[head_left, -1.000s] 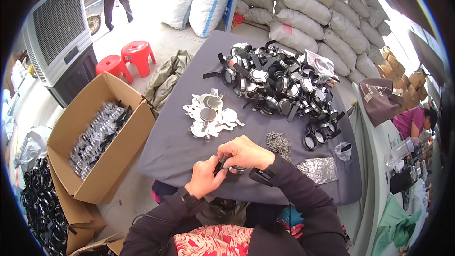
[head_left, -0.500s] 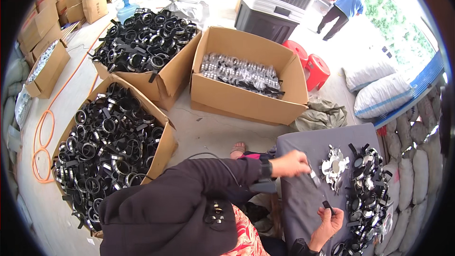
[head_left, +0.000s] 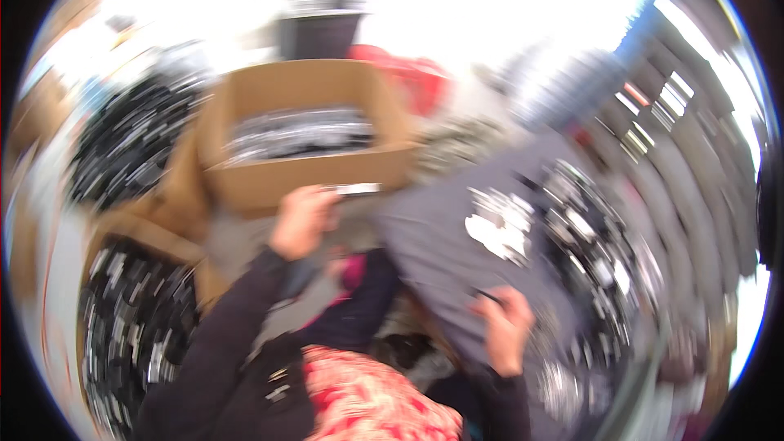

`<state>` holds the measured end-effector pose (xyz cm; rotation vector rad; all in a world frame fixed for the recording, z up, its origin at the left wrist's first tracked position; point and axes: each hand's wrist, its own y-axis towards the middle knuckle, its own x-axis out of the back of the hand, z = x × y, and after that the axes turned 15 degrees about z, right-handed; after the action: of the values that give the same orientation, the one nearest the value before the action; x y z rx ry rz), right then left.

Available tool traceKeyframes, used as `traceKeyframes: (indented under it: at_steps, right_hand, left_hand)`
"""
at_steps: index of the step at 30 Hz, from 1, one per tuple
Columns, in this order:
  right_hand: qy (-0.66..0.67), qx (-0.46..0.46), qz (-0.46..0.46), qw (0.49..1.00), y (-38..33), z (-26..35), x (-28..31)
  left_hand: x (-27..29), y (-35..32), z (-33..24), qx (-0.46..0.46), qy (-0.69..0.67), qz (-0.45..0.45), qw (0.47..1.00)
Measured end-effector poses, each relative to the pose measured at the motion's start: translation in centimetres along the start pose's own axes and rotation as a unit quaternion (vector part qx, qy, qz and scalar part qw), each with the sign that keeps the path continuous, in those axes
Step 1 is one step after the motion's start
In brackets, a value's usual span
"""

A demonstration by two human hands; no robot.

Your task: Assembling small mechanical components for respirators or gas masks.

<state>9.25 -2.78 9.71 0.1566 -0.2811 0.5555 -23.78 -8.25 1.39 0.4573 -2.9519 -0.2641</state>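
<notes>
The whole view is smeared by motion. My left hand (head_left: 304,220) is off the grey-topped table's left side, in front of the middle box, closed on a small silvery strip (head_left: 358,189) whose kind is too blurred to tell. My right hand (head_left: 508,331) is over the table (head_left: 425,229), its fingers pinching a small black strap-like piece (head_left: 488,296). Beyond that hand lies a cluster of flat silvery round pieces (head_left: 500,224). To its right, a long heap of black and silver watch-like things (head_left: 592,253) runs along the table.
An open cardboard box (head_left: 310,177) holds rows of wrapped silvery pieces. Two more boxes at left hold heaps of black strapped rings (head_left: 131,143). Red stools (head_left: 408,77), a large air cooler (head_left: 322,28) and pale sacks (head_left: 563,86) stand behind; stacked grey sacks (head_left: 686,188) line the right.
My left hand has moved left from over the table toward the middle box, carrying the silvery strip. The view has swung right. My right hand still holds the black piece.
</notes>
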Motion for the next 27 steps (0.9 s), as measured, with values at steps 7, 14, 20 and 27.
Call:
traceKeyframes:
  at_steps: [7, 14, 20, 27]
  right_hand:
    - [0.024, 0.015, -0.096, 0.995, -1.9, -5.8, 0.8]
    - [-0.149, -0.027, -0.239, 0.959, -8.4, -9.4, 3.2]
    - [-0.164, 0.005, -0.216, 0.963, -9.0, -9.3, 2.3]
    - [-0.172, 0.022, -0.228, 0.958, -9.0, -9.4, 2.5]
  left_hand:
    - [-7.0, 5.2, -4.3, 0.079, -0.280, 0.133, 0.948]
    - [-20.3, 9.9, -9.0, 0.082, -0.235, 0.330, 0.911]
    - [-32.9, 15.3, -13.9, 0.018, -0.250, 0.394, 0.885]
    - [-39.5, 20.7, -17.1, 0.043, -0.061, 0.413, 0.908]
